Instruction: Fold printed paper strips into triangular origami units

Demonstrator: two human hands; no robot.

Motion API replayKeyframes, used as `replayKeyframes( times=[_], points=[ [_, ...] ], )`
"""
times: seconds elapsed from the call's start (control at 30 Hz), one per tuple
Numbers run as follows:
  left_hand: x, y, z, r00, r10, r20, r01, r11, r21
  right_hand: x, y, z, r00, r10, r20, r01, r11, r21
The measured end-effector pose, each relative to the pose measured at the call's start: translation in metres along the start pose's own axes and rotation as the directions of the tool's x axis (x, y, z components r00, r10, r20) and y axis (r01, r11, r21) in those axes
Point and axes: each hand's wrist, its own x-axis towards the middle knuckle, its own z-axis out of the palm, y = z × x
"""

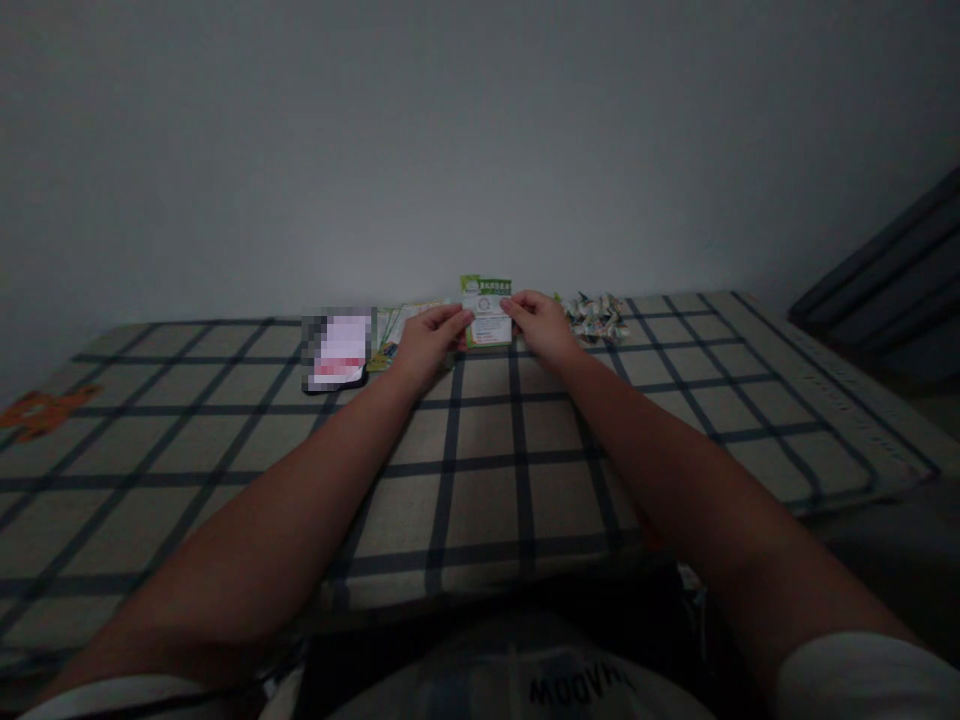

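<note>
A small green and white printed packet (490, 328) is held upright above the far part of the table, its printed face towards me. My left hand (433, 340) pinches its left edge between thumb and fingers. At its right edge, my right hand (541, 322) grips it the same way. Just behind and left of my left hand lie several flat green and white printed packets (388, 335), partly hidden by that hand. Beyond my right hand sits a heap of folded or crumpled printed pieces (600, 316).
A phone (341, 350) with a blurred-out screen lies on the left. The table wears a checked cloth (480, 430), with an orange patterned shape (46, 410) at far left. A plain wall (480, 140) rises behind, and dark folded fabric (892, 265) stands at right.
</note>
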Motion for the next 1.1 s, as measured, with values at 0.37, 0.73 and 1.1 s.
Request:
replayKeyframes(
  times=[0.37,0.73,1.1],
  points=[
    [0.0049,-0.0065,-0.0075,0.976,0.196,-0.097,-0.164,0.95,0.266,-0.0066,0.0016,-0.0032,0.993,0.057,0.102,-0.059,0.998,0.017],
    [0.0002,-0.0003,-0.0048,0.969,0.229,-0.092,-0.191,0.93,0.313,-0.0054,-0.0028,-0.0014,0.995,0.064,0.081,-0.06,0.997,-0.056],
    [0.0001,0.0026,-0.005,0.968,0.215,-0.125,-0.161,0.925,0.344,-0.0049,-0.0024,-0.0026,0.984,0.124,0.125,-0.11,0.988,-0.11]
  ],
)
